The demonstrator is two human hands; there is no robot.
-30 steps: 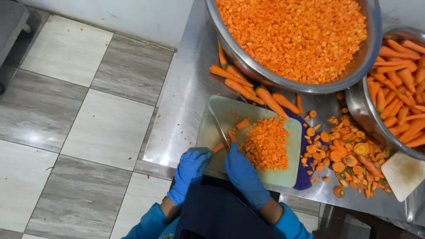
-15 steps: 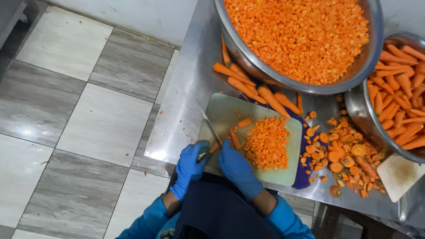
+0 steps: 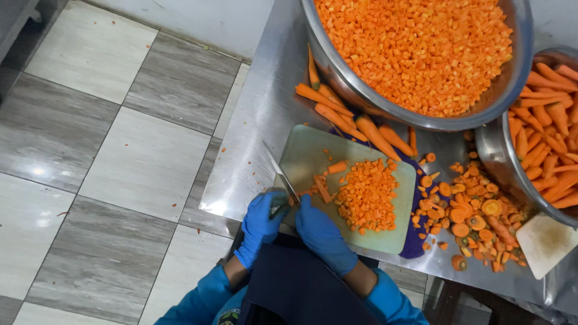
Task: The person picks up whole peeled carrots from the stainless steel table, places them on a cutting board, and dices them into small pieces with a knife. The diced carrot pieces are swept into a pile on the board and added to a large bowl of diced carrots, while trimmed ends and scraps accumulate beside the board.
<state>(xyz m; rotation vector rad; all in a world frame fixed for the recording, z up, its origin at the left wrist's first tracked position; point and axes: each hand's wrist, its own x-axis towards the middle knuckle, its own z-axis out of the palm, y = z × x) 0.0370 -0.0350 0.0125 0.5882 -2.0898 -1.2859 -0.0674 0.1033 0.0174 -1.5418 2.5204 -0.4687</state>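
Gripping the knife (image 3: 282, 174) by its handle in the gloved left hand (image 3: 263, 215), blade tilted over the pale cutting board (image 3: 313, 150) on the steel bench (image 3: 253, 120). Pinning a carrot strip (image 3: 322, 188) with right hand (image 3: 319, 225) fingers closed on it; likely handling as stiff, light and slick, best held well back from the blade.

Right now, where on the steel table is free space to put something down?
Bare steel lies left of the cutting board, up to the table edge. Right of the board is crowded: carrot scraps, then the bowl of peeled carrots. The diced-carrot bowl fills the back.
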